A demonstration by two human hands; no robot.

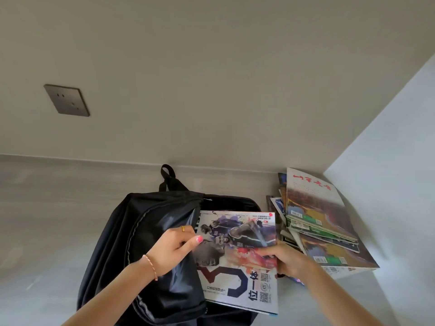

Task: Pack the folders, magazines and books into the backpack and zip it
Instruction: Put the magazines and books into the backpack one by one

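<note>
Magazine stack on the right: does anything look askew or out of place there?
Yes. The magazine stack by the right wall is fanned out unevenly, its copies lying at different angles with corners overhanging one another. Nothing looks torn or spilled. The black backpack lies open while both hands feed in a basketball magazine.

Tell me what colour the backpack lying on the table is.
Black: the soft fabric backpack is plain black all over, seen best in the head view.

Black backpack (150, 243), magazine (237, 260) cover — purple, red, navy print, grey wall socket (66, 100)
</note>
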